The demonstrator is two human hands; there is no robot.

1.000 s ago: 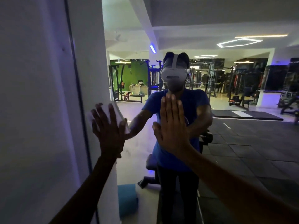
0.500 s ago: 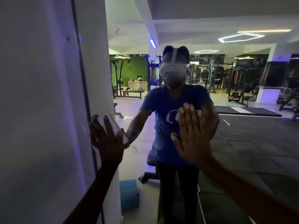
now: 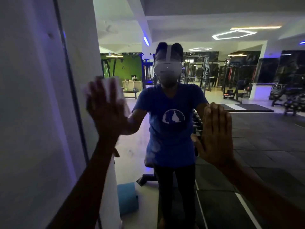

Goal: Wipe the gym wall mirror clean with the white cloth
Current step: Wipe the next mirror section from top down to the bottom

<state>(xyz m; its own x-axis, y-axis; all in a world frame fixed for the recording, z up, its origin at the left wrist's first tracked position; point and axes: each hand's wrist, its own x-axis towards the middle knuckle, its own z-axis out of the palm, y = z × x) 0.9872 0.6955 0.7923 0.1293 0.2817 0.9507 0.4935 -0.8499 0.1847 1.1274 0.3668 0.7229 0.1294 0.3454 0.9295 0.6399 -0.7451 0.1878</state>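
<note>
The gym wall mirror (image 3: 247, 146) fills most of the view, and its dark left edge (image 3: 72, 96) runs top to bottom beside a white wall. My left hand (image 3: 107, 111) presses the white cloth (image 3: 113, 87) flat on the glass close to that edge, fingers spread; the cloth shows above and between the fingers, blurred by motion. My right hand (image 3: 214, 134) lies flat on the mirror further right, fingers together, holding nothing. The glass reflects a person in a blue shirt and a white headset.
A white wall (image 3: 33, 113) stands left of the mirror. Reflected in the glass are a bench, a blue mat (image 3: 127, 197) on the floor, weight machines, dark floor tiles and ceiling lights.
My left hand with the cloth has slid upward along the mirror's left edge. My right hand has moved to the right and slightly down on the glass.
</note>
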